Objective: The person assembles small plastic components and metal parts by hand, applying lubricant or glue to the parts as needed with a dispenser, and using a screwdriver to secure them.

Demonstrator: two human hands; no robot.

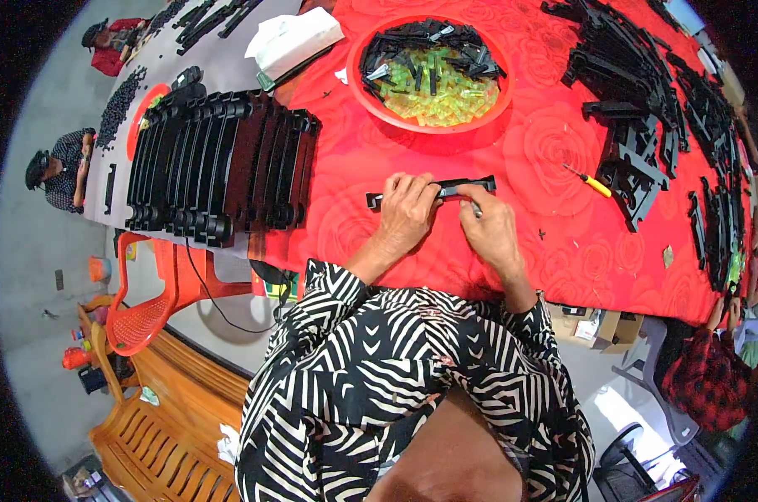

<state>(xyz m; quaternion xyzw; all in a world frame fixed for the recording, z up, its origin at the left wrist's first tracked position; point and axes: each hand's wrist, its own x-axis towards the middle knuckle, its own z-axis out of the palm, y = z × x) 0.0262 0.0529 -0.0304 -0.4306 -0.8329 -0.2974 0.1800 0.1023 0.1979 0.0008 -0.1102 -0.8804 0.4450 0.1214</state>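
**Black plastic strip held at both hands over the red cloth**

Black and long, the moulded plastic strip [433, 191] lies across the red rose-patterned tablecloth [546, 243], and both hands are closed on it. The left hand [407, 211] wraps its fingers over the strip's left half, pressing it down; only the end of the strip pokes out beyond the knuckles. The right hand [489, 226] pinches the strip just right of the left hand, and something thin and dark shows at its fingertips, too small to identify.

Risks from here, as I judge them:
- The strip's right end juts free past the right-hand pinch, so a hard push there could lever it up or flex it.
- The cloth is loose fabric under the left-hand grip; sideways pressure may drag it and shift the strip.
- A yellow-handled screwdriver [589, 182] lies to the right of the right hand, near enough for a swinging wrist to knock it.
- Directly beyond both hands sits the round red plastic bowl [371, 92] of translucent yellow-green pieces and black parts; a reach forward could catch its rim.
- To the left of the left hand, the stacked row of black plastic frames [220, 163] stands near the table edge.
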